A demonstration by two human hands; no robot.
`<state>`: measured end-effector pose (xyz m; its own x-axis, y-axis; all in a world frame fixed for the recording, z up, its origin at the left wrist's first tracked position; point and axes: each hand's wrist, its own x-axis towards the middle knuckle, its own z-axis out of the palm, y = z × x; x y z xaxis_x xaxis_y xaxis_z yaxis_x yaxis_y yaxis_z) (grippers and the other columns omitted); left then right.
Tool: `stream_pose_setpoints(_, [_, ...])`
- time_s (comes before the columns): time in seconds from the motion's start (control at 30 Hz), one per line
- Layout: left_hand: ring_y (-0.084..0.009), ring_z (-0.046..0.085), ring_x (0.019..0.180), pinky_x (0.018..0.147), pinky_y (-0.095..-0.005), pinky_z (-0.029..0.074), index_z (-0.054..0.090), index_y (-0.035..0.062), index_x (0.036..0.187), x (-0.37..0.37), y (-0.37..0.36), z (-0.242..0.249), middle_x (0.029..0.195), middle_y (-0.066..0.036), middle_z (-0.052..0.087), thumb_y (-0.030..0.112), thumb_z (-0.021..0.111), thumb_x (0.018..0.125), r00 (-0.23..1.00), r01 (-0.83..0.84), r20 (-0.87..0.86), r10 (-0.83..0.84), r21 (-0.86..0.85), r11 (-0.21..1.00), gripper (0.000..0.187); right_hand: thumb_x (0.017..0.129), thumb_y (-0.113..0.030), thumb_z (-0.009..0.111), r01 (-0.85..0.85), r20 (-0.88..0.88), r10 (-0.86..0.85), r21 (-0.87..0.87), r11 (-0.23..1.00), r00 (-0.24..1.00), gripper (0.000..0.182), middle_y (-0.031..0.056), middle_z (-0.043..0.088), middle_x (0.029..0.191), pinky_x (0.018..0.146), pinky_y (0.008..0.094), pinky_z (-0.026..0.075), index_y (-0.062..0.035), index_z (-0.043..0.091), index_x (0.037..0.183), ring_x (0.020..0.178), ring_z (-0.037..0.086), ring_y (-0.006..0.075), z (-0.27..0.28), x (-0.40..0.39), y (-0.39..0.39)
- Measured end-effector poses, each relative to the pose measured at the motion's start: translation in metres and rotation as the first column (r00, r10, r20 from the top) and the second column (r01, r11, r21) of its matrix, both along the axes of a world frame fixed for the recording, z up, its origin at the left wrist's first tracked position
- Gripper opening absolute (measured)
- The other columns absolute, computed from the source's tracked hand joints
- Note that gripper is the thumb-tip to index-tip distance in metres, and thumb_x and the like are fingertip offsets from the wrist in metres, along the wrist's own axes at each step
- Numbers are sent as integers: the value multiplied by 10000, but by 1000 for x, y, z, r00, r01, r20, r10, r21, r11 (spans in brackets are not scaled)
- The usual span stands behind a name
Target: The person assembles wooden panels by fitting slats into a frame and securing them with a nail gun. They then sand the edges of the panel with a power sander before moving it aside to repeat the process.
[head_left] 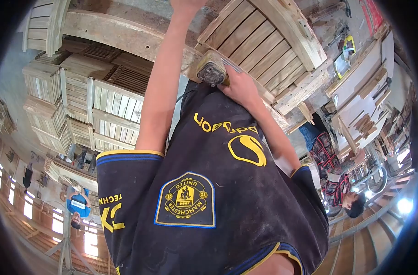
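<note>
My right hand (243,89) is closed around a dusty, blocky tool with a yellowish body (211,68), close to the front of my dark shirt. Just beyond it lies a slatted wooden panel (259,46) with a thick curved frame piece (293,27). My left arm reaches forward to the top edge of the view, where only the back part of my left hand (187,3) shows. Its fingers are cut off by the frame, so what they hold or touch is hidden.
Stacked slatted wooden pieces (112,105) stand at the left. At the right are a light board with wood offcuts (364,123) and a yellow-edged object (344,62). One person in blue (78,204) is far left; another in a patterned top (328,160) is at right.
</note>
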<state>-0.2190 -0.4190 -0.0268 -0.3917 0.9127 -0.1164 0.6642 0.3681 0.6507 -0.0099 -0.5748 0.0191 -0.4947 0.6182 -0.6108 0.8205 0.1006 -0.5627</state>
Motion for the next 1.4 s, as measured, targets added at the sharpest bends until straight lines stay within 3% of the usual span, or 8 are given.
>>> stream_pose_setpoints(0.4, [-322,552,550,544,-420,420,566,2,641,3,0,1,588,-150,564,329,584,792,998,-3,-60,5,46,999,361,710,-297,693,103,125,-102,2,995,987,540,234,630,770,676,498,480,-58,484,1147,745,606,418,10,68,-37])
stream_pose_setpoints(0.5, [-293,553,516,528,-401,419,566,3,628,4,-1,9,546,-135,551,324,589,791,997,7,79,-7,-6,1000,361,706,-278,693,128,159,-122,-25,991,980,536,237,627,767,683,496,481,-56,485,1146,755,606,418,11,72,-40])
stream_pose_setpoints(0.83, [-263,530,484,514,-383,412,551,-5,611,0,0,-2,521,-125,536,311,583,796,997,-3,72,3,-2,1000,367,686,-248,697,152,163,-143,-45,987,976,515,226,629,775,686,487,485,-53,495,1118,771,610,408,20,79,-50])
stream_pose_setpoints(0.9, [-250,513,478,507,-389,394,538,-10,619,-4,3,-12,525,-125,528,310,572,800,994,52,-104,-43,82,995,369,681,-240,698,160,188,-148,-50,986,971,516,224,630,775,685,485,487,-53,496,1117,770,611,408,22,98,-57])
stream_pose_setpoints(1.0, [-242,483,472,501,-394,373,513,-16,625,0,2,-7,524,-131,500,309,564,802,998,66,-14,-66,46,997,373,672,-229,700,183,227,-167,-47,982,959,521,223,631,775,679,483,490,-54,495,1118,770,613,405,19,138,-77])
stream_pose_setpoints(1.23, [-217,409,469,499,-386,351,496,-13,622,-12,5,-21,506,-97,455,270,548,826,984,113,-144,-106,45,993,353,669,-225,696,263,236,-254,-6,965,938,521,222,625,763,657,487,492,-60,492,1119,743,610,411,16,175,-99])
stream_pose_setpoints(1.33, [-215,395,484,509,-380,352,510,-8,638,-20,8,-29,524,-110,460,278,546,837,996,55,-71,-57,-33,998,351,673,-231,692,272,243,-262,-10,962,934,519,225,624,760,656,489,493,-68,489,1122,737,609,412,20,184,-105])
stream_pose_setpoints(1.4, [-213,386,502,518,-373,349,513,11,644,-17,7,-34,538,-108,465,279,546,844,997,40,-76,-33,90,995,336,676,-237,690,282,250,-271,-7,959,929,519,227,623,760,657,491,492,-73,487,1124,737,609,412,22,193,-109])
